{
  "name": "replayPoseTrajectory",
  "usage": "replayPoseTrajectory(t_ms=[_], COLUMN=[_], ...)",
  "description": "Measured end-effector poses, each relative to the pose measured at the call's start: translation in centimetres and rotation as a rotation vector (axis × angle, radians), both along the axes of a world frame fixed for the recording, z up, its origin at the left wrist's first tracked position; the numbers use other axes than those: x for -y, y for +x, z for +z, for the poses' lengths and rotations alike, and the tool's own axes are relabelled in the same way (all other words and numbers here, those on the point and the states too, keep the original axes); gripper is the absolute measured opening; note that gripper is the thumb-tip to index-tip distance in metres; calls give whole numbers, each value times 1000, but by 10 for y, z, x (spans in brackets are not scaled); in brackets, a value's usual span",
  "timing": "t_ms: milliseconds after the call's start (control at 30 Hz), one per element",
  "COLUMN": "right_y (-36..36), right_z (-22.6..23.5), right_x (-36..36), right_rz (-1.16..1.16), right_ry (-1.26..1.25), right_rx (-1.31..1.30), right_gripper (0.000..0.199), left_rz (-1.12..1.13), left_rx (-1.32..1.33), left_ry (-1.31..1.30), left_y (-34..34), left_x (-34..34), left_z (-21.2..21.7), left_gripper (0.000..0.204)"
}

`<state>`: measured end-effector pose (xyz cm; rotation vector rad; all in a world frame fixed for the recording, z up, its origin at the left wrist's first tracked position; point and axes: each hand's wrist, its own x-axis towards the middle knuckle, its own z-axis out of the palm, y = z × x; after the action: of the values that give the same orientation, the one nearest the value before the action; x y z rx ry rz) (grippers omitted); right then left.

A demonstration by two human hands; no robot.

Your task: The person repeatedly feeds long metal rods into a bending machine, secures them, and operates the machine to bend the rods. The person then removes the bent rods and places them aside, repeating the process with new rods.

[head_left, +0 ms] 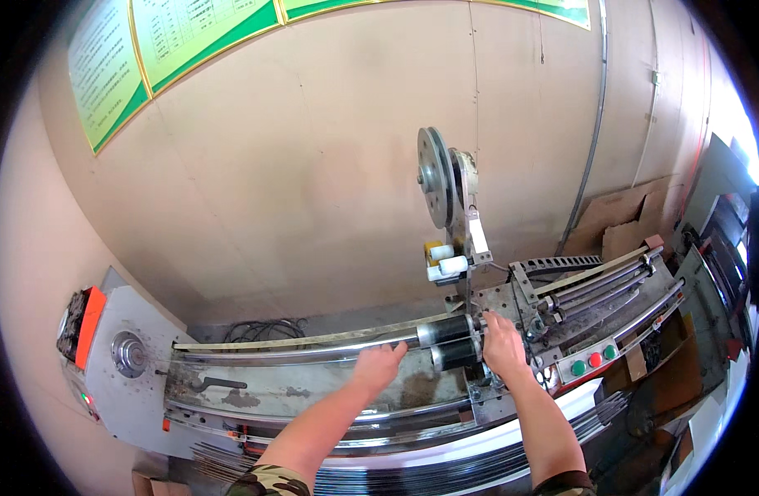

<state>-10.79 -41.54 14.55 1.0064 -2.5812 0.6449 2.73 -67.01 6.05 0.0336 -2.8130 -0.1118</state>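
My left hand (378,365) is closed around a long shiny metal rod (297,350) that runs along a grey machine bed (255,388). My right hand (503,344) rests on the right end of two black rollers (452,341), its fingers laid against the rod's mount; whether it grips anything is unclear. The rod passes into the upper roller. Above the rollers stands a grey metal reel (435,176) on a bracket with white and yellow guide rollers (446,261).
A control panel with green and red buttons (593,360) sits right of my right hand. A chuck (128,353) and orange-edged box (83,324) are at the left end. Bundled thin rods (429,463) lie below. Cardboard (619,223) leans on the wall.
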Motion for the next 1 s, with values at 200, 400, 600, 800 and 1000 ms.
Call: replayPoseTrajectory(t_ms=[200, 400, 600, 800, 1000], right_y=[2, -1, 28, 83, 116], right_z=[-1, -2, 11, -17, -60], right_x=[1, 0, 21, 104, 152], right_rz=[4, 3, -42, 186, 211], right_ry=[-17, -39, -39, -76, 77], right_rx=[-40, -38, -105, -144, -124], right_gripper=[36, 31, 35, 36, 40], left_rz=[-3, -5, 2, 21, 12], left_rx=[70, 79, 55, 44, 45], left_ry=[50, 53, 73, 53, 80], left_y=[13, 29, 57, 89, 120], left_x=[18, 42, 74, 113, 160], left_z=[0, -9, -18, -26, -38], left_gripper=[30, 29, 27, 26, 26])
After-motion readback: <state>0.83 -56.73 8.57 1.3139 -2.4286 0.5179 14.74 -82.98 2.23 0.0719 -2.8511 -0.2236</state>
